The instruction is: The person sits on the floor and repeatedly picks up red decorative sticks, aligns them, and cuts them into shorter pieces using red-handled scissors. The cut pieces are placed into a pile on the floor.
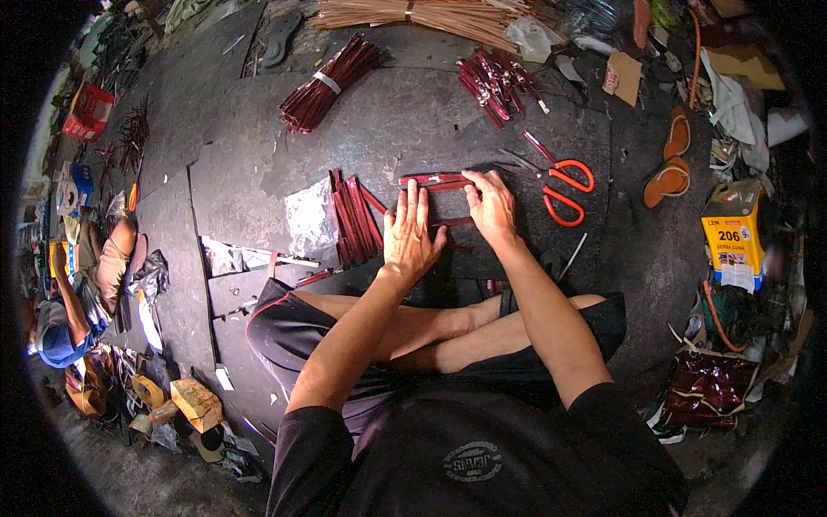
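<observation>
Flat on the floor board (250, 164), well inside its left and right seams, lies a glossy dark red strip (431, 179), running crosswise in front of the person's crossed legs (448, 340). The left hand (412, 241) has its grip spread, not closed: two straight fingers press the strip near its left end, with the thumb set apart, presumably to keep it flat and stop it sliding. The right hand (494, 209) bends over the strip's right end, thumb and fingertips close together; I can't tell from here whether that grip pinches or only presses. Having a hand near each end likely keeps the piece straight.

Just left of the left hand, a row of flat dark red strips (351, 220) points toward the board's far edge, probably laid there for easy reach, with a clear plastic sheet (310, 215) beside it. Scissors (564, 185) with orange handles lie near the right seam, handy to the right hand.

Toward the far edge sit a banded bundle of strips (332, 82), its band seemingly there to hold it tidy, and a looser pile of strips (500, 84). Beyond them are tan sticks (422, 12), also tied.
</observation>
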Demonstrator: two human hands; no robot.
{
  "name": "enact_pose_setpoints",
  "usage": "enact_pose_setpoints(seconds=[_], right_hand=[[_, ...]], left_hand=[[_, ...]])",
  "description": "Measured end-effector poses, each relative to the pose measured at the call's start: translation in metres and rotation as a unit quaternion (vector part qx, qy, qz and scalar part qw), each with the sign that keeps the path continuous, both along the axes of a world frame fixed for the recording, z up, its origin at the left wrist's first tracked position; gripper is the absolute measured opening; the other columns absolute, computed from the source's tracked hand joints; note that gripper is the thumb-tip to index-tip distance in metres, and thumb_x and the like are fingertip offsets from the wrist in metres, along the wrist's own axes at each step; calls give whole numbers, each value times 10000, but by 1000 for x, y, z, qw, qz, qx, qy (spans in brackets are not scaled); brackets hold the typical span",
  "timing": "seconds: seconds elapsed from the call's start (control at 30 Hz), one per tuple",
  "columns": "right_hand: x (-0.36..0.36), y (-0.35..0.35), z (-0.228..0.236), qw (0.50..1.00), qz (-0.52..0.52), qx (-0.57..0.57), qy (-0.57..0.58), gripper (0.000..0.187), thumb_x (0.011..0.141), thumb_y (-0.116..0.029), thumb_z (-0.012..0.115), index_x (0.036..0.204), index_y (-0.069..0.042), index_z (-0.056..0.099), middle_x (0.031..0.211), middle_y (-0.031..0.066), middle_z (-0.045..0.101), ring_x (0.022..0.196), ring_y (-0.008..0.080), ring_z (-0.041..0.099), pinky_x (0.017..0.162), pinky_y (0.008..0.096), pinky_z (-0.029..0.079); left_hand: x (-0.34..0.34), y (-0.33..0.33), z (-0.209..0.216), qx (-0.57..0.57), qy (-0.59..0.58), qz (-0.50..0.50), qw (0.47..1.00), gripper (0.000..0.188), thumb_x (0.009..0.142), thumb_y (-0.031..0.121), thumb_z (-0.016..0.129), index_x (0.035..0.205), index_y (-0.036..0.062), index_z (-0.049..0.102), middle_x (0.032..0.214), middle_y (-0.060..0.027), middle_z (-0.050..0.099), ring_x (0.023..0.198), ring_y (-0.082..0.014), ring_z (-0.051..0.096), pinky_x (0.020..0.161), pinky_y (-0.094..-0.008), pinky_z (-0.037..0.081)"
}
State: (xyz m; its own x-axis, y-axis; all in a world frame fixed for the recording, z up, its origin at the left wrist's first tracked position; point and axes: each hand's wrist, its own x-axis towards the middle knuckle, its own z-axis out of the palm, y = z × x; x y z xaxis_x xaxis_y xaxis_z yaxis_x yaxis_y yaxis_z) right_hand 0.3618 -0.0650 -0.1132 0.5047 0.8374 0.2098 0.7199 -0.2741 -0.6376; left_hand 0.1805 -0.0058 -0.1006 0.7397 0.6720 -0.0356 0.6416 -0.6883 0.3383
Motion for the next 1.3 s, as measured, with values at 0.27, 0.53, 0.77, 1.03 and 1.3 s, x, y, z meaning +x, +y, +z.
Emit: enact_pose_setpoints(seconds=[0.27, 0.53, 0.77, 1.03, 1.3], right_hand=[[2, 1, -1, 999, 16, 22, -17, 272, 856, -55, 641, 1127, -84, 664, 976, 160, 636, 923, 374, 622, 824, 442, 509], [0, 1, 5, 1000, 2, -3, -4, 271, 847, -60, 658, 1116, -92, 671, 950, 157, 628, 891, 361, 625, 793, 438, 512], [3, -1, -1, 1000, 2, -9, -18, 283, 847, -68, 661, 1128, -105, 669, 953, 164, 616, 884, 374, 621, 779, 444, 512], [2, -1, 1, 1000, 5, -9, -3, 301, 853, -69, 646, 1154, -84, 653, 988, 184, 611, 913, 390, 615, 807, 453, 511], [17, 3, -12, 991, -91, -11, 100, 272, 877, -68, 610, 1145, -86, 652, 994, 159, 641, 924, 311, 640, 824, 408, 514]], left_hand=[[0, 1, -4, 1, -13, -2, 1000, 817, 865, 397, 617, 1474, -39, 290, 1569, -228, 231, 1378, -383, 335, 1073, -502, 324], [0, 0, -1, -12, -13, -3, 1000, 808, 876, 384, 598, 1479, -42, 270, 1560, -240, 239, 1402, -384, 301, 1086, -511, 311], [0, -1, -2, -11, -22, 4, 1000, 811, 878, 392, 597, 1474, -58, 280, 1565, -235, 239, 1414, -379, 286, 1111, -498, 287], [-2, 1, 1, -21, -24, -10, 999, 840, 863, 398, 617, 1480, -54, 269, 1570, -231, 232, 1414, -377, 287, 1107, -503, 293], [-3, 1, -3, -6, -27, -21, 999, 893, 844, 443, 627, 1490, -51, 258, 1564, -239, 241, 1406, -383, 295, 1090, -505, 299]])
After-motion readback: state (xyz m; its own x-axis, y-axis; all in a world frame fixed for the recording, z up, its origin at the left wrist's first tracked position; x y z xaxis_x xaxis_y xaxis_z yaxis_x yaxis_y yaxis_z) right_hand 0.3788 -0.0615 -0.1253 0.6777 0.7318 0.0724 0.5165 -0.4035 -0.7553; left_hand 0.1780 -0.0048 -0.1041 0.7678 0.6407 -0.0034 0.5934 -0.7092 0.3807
